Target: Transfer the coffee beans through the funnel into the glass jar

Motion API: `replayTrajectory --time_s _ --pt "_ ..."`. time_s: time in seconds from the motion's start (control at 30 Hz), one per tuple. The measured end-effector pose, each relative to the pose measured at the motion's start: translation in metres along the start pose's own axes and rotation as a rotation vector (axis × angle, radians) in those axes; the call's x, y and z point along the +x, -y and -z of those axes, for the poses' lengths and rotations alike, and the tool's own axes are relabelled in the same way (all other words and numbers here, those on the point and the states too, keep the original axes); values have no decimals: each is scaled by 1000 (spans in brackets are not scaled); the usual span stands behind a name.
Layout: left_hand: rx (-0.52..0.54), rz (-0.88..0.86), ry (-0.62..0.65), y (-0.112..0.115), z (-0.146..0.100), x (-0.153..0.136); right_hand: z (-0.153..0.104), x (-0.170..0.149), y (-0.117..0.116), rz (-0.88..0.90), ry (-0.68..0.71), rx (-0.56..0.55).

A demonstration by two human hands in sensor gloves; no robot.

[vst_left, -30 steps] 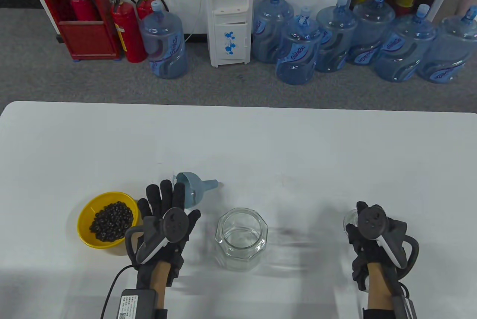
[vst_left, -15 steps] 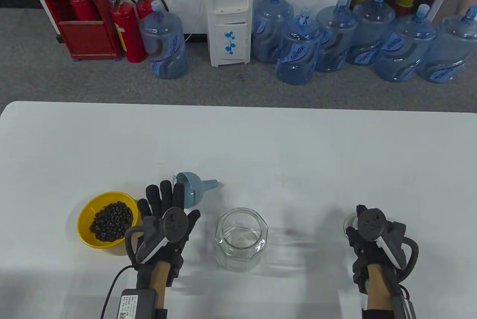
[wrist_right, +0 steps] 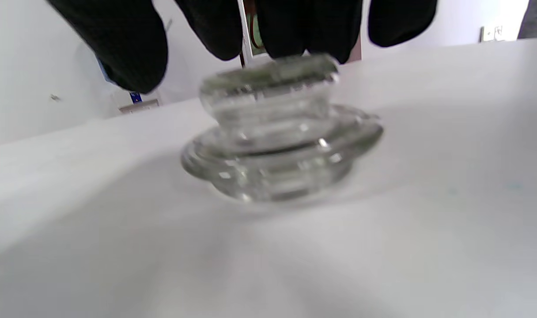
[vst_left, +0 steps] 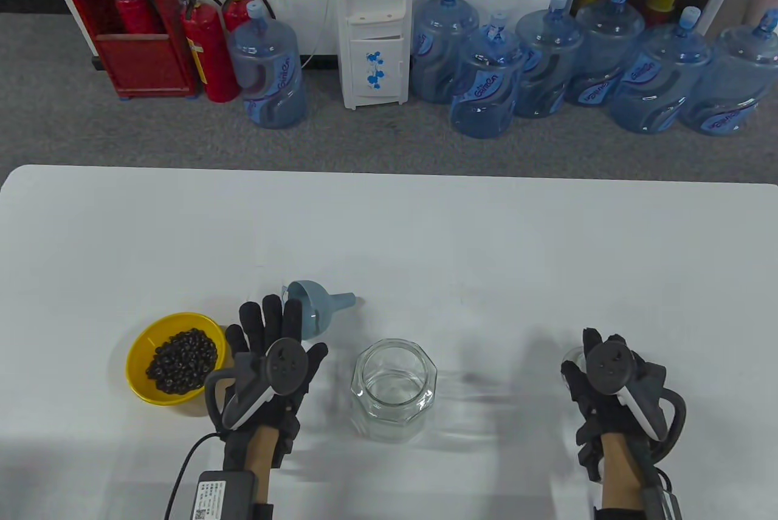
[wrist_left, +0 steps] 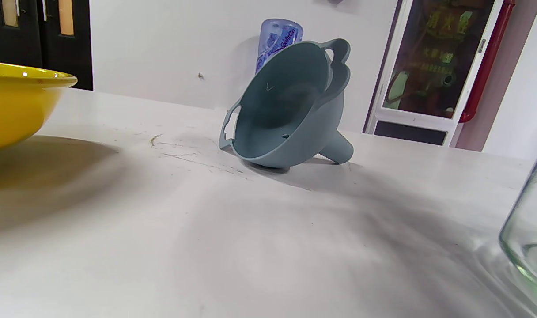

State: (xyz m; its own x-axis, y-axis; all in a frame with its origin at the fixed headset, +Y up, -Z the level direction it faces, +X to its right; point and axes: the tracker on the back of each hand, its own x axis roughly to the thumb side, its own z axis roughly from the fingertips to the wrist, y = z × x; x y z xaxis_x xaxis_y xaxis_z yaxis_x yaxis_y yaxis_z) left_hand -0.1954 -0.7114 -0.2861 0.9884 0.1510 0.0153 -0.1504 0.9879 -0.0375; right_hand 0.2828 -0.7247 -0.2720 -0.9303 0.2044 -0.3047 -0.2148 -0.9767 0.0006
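A yellow bowl (vst_left: 137, 362) of dark coffee beans (vst_left: 181, 359) stands at the front left. A blue funnel (vst_left: 318, 305) lies on its side behind an open glass jar (vst_left: 394, 389). My left hand (vst_left: 273, 328) lies flat with fingers spread between bowl and jar, fingertips at the funnel's rim, holding nothing. The left wrist view shows the funnel (wrist_left: 290, 106), the bowl's side (wrist_left: 17, 101) and the jar's edge (wrist_left: 531, 238). My right hand (vst_left: 586, 362) is over the glass lid (vst_left: 570, 356). In the right wrist view the lid (wrist_right: 279, 137) stands on the table, my fingertips (wrist_right: 308, 26) just above it.
The white table (vst_left: 389, 240) stretches wide behind the objects. Beyond its far edge stand water bottles (vst_left: 486, 79), a dispenser (vst_left: 372, 22) and fire extinguishers (vst_left: 209, 46) on the floor.
My right hand dipped with the lid, then lifted slightly and shifted right; the lid stays on the table. My left hand, funnel, bowl and jar have not moved.
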Motion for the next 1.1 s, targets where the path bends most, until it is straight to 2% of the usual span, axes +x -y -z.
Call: replayTrajectory --time_s 0.1,0.27,0.53,0.67,0.77,0.93,1.1 --pt "-5 -4 3 1 0 0 -8 14 13 17 55 -70" --pt "-3 -18 6 1 0 0 -27 50 28 164 192 -133" --pt "-11 -56 1 3 1 -3 -49 97 22 211 324 -179" --pt "-4 -94 -6 2 0 -7 -53 105 8 198 352 -219" --pt "9 -90 -40 0 0 -12 -52 106 -1 155 361 -186" --pt "17 -98 -102 -1 2 -23 -49 102 -3 165 365 -175" --pt "33 -91 -148 -9 15 -29 -48 101 -4 168 383 -160"
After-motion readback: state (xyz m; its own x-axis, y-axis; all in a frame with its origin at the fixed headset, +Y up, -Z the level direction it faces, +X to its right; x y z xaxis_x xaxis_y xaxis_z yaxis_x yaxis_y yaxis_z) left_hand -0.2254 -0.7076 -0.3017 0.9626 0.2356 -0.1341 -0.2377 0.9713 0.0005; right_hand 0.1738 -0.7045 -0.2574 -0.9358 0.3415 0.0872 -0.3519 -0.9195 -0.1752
